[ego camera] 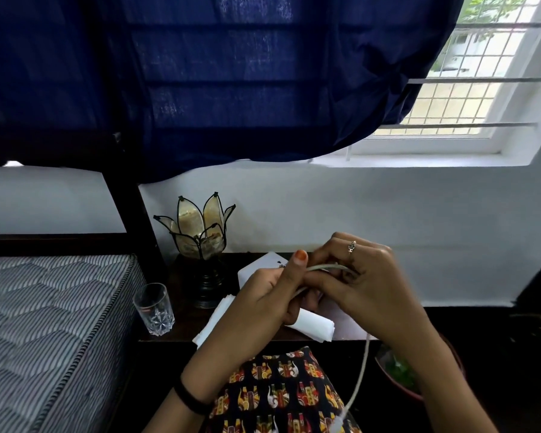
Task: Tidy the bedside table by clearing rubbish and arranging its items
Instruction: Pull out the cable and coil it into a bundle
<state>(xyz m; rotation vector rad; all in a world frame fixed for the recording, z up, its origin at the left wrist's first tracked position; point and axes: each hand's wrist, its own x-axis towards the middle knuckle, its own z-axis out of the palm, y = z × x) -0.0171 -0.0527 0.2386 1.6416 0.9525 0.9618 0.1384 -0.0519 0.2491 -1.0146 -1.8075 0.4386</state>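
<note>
Both hands, left [264, 293] and right [361, 278], gripping a white cable [361, 364], perhaps coiling it, above the bedside table [181, 326]

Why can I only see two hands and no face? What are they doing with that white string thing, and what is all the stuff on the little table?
The camera sits on the person's head and looks down, so you see just what they see: their own two hands, no face. There is only this one picture.

The left hand and the right hand are both holding a white cable. Part of it is pinched between the fingers, and the rest hangs down towards the lap.

Below the hands is a dark bedside table next to a striped mattress. On the table stand a flower-shaped glass lamp and an empty drinking glass. Some white papers or tissues lie there too, partly hidden by the hands.
</note>
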